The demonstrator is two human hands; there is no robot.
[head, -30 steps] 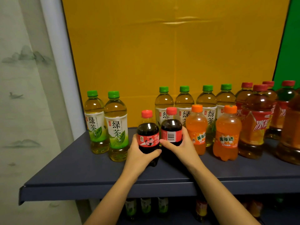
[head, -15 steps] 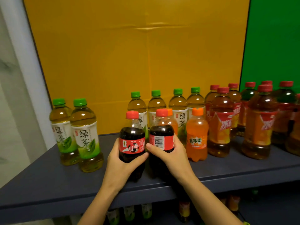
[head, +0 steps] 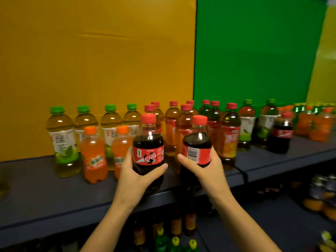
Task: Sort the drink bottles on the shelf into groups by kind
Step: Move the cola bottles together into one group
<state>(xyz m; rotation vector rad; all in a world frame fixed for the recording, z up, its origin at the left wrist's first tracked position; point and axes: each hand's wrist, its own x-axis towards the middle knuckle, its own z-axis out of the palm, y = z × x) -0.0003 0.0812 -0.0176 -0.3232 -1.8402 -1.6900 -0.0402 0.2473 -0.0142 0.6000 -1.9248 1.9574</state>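
My left hand (head: 133,176) grips a cola bottle (head: 148,148) with a red cap and red label, held above the front of the dark shelf (head: 45,195). My right hand (head: 205,170) grips a second cola bottle (head: 197,144), its barcode facing me. A gap separates the two bottles. Behind them stand green tea bottles (head: 62,140) with green caps, two orange soda bottles (head: 93,153) and several red-capped iced tea bottles (head: 228,137). A third cola bottle (head: 281,133) stands on the shelf at the right.
More green-capped bottles (head: 246,124) and orange soda bottles (head: 320,122) fill the shelf's far right. A yellow panel (head: 98,60) and a green panel (head: 254,51) back the shelf. A lower shelf holds more bottles (head: 175,226).
Both hands have carried the two cola bottles to the right along the shelf and drawn them apart. The view has swung right, showing the green panel and more bottles.
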